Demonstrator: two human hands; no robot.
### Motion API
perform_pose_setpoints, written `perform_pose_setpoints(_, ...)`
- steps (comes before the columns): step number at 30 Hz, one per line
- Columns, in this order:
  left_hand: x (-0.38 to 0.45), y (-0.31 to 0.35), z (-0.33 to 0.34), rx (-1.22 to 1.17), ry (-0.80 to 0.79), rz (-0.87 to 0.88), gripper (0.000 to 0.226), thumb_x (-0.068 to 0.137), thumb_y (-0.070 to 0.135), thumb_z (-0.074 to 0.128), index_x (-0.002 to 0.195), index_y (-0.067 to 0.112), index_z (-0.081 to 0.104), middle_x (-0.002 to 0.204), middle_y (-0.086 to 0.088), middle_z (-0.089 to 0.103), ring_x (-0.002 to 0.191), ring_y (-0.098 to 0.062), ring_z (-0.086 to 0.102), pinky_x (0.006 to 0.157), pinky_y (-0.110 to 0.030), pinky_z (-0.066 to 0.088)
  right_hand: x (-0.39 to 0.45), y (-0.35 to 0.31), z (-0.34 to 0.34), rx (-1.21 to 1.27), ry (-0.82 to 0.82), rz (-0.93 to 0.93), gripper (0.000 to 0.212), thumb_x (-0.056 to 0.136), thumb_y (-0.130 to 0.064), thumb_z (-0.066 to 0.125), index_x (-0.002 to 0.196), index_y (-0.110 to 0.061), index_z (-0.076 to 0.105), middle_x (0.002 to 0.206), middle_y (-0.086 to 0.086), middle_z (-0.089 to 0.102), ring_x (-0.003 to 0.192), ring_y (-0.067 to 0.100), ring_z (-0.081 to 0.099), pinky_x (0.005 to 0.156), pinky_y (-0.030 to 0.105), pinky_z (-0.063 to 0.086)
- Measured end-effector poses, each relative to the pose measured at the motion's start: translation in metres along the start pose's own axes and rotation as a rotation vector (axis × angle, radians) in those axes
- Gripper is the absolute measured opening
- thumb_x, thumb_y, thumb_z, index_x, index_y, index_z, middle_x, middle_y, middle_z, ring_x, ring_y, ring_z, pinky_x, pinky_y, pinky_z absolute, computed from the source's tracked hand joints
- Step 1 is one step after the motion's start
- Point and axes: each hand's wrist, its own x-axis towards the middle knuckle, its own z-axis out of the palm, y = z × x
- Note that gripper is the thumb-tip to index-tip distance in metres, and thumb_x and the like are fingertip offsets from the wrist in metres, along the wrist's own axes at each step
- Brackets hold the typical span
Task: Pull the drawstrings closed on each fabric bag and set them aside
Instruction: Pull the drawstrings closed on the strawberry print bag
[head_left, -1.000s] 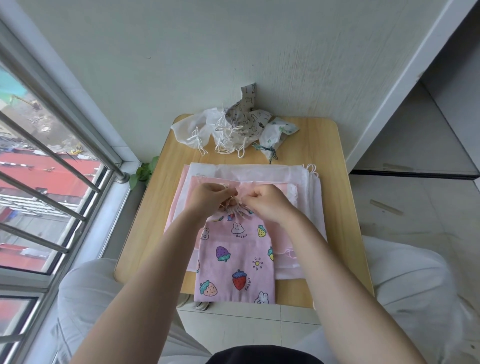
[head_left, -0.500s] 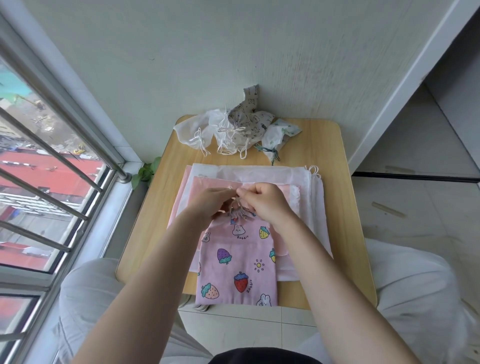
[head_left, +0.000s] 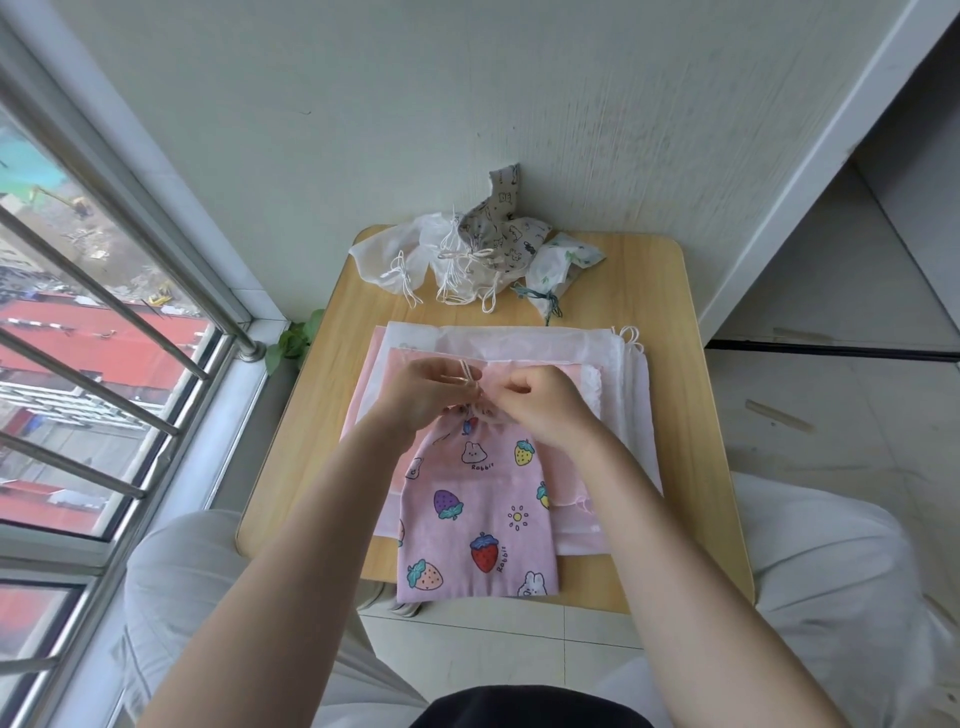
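Over the last second the mouth of the pink printed bag (head_left: 475, 512) bunches tighter than before, and the two hands draw closer together over it. The left hand (head_left: 421, 392) pinches a loop of white cord (head_left: 467, 375) that now stands up between the hands, and the right hand (head_left: 540, 408) curls its fingers round the gathered neck just beside it. The hands sit almost touching, both clamped on this one bag. I judge the closing pull to be nearly done, perhaps with the cord being knotted, so setting the bag aside looks like the step to come.

The bag lies directly below the hands, its body stretching back toward the person and its bottom edge hanging a little over the near edge of the tabletop (head_left: 670, 364). It is soft, thin woven cloth, flat and rectangular, printed with strawberries and rabbits, puckered into folds only at the neck.

Under the hands lies a stack of flat bags (head_left: 618, 374), pale pink and white, limp and slightly sheer, with a cord loop showing at its far right corner. Beyond the hands, against the wall, a heap of closed bags (head_left: 478, 249) sits crumpled, white and grey-printed, with thin cords trailing loose. The tabletop is smooth, light wood-grain with rounded corners.
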Motion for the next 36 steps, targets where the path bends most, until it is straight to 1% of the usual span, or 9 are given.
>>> perform_pose_setpoints(3, -0.001, 0.003, 0.002, 0.098, 0.017, 0.054, 0.016, 0.081, -0.001, 0.072, 0.092, 0.011, 0.072, 0.084, -0.004, 0.069, 0.076, -0.015, 0.064, 0.076, -0.027, 0.055, 0.005, 0.000, -0.007, 0.037, 0.046, 0.004, 0.014, 0.090, -0.014, 0.061, 0.091, -0.025, 0.069, 0.088, -0.016, 0.066, 0.083, -0.004, 0.059, 0.072, 0.011, 0.043)
perform_pose_setpoints(6, -0.001, 0.002, 0.007, 0.207, 0.068, 0.130, 0.022, 0.078, -0.001, 0.070, 0.083, 0.020, 0.069, 0.082, 0.000, 0.070, 0.076, -0.015, 0.064, 0.077, -0.032, 0.055, 0.011, -0.002, -0.004, 0.146, -0.068, 0.063, 0.023, 0.091, -0.006, 0.057, 0.093, -0.024, 0.071, 0.092, -0.008, 0.070, 0.087, 0.006, 0.065, 0.076, 0.014, 0.049)
perform_pose_setpoints(10, -0.004, -0.004, 0.015, 0.394, 0.231, 0.283, 0.023, 0.077, 0.005, 0.068, 0.080, 0.027, 0.065, 0.077, 0.013, 0.066, 0.074, -0.005, 0.063, 0.065, -0.011, 0.047, 0.016, -0.002, -0.003, 0.276, -0.124, 0.081, 0.019, 0.091, 0.000, 0.060, 0.101, -0.010, 0.072, 0.081, -0.010, 0.068, 0.067, -0.006, 0.062, 0.063, 0.005, 0.043)
perform_pose_setpoints(12, -0.006, -0.008, 0.019, 0.416, 0.307, 0.340, 0.022, 0.078, 0.006, 0.069, 0.080, 0.028, 0.066, 0.076, 0.016, 0.065, 0.072, -0.002, 0.060, 0.059, -0.006, 0.042, 0.018, -0.002, -0.003, 0.282, -0.155, 0.097, 0.014, 0.089, -0.005, 0.065, 0.099, -0.012, 0.072, 0.078, -0.009, 0.067, 0.061, -0.008, 0.060, 0.056, 0.004, 0.040)
perform_pose_setpoints(18, -0.004, -0.014, 0.026, 0.299, 0.384, 0.332, 0.007, 0.083, 0.012, 0.070, 0.085, 0.018, 0.073, 0.081, 0.003, 0.071, 0.065, -0.002, 0.060, 0.058, -0.009, 0.043, 0.025, 0.007, 0.000, 0.428, -0.259, 0.234, 0.014, 0.090, -0.011, 0.066, 0.097, -0.022, 0.072, 0.089, -0.001, 0.068, 0.086, 0.015, 0.061, 0.081, 0.029, 0.042)
perform_pose_setpoints(21, -0.007, -0.008, 0.026, 0.156, 0.340, 0.209, 0.012, 0.084, 0.010, 0.068, 0.089, 0.018, 0.075, 0.078, 0.004, 0.071, 0.060, 0.002, 0.062, 0.055, -0.011, 0.047, 0.025, 0.010, 0.000, 0.517, -0.275, 0.265, 0.010, 0.091, -0.012, 0.066, 0.096, -0.020, 0.069, 0.090, 0.004, 0.068, 0.084, 0.018, 0.063, 0.079, 0.029, 0.046)
perform_pose_setpoints(26, -0.013, -0.001, 0.023, -0.083, 0.201, 0.079, 0.007, 0.087, 0.015, 0.070, 0.088, 0.013, 0.076, 0.070, 0.005, 0.071, 0.060, -0.001, 0.066, 0.052, -0.013, 0.047, 0.027, 0.005, 0.003, 0.410, -0.232, 0.234, 0.007, 0.092, -0.014, 0.062, 0.087, -0.019, 0.066, 0.088, 0.003, 0.068, 0.088, 0.018, 0.062, 0.080, 0.029, 0.045)
perform_pose_setpoints(30, -0.009, -0.002, 0.024, -0.136, 0.241, 0.041, 0.013, 0.087, 0.025, 0.073, 0.084, 0.012, 0.074, 0.064, 0.004, 0.066, 0.048, -0.005, 0.060, 0.046, -0.015, 0.043, 0.029, -0.001, 0.004, 0.367, -0.168, 0.236, 0.015, 0.092, -0.015, 0.054, 0.085, -0.015, 0.067, 0.087, 0.003, 0.067, 0.087, 0.018, 0.061, 0.079, 0.029, 0.046)
perform_pose_setpoints(36, -0.004, -0.012, 0.019, -0.282, 0.233, -0.039, 0.019, 0.088, 0.021, 0.073, 0.079, 0.006, 0.065, 0.078, -0.014, 0.060, 0.075, -0.025, 0.054, 0.075, -0.040, 0.049, 0.033, 0.010, -0.008, 0.714, 0.025, 0.317, 0.035, 0.093, -0.018, 0.049, 0.059, -0.016, 0.042, 0.071, 0.006, 0.059, 0.074, 0.023, 0.060, 0.070, 0.032, 0.047)
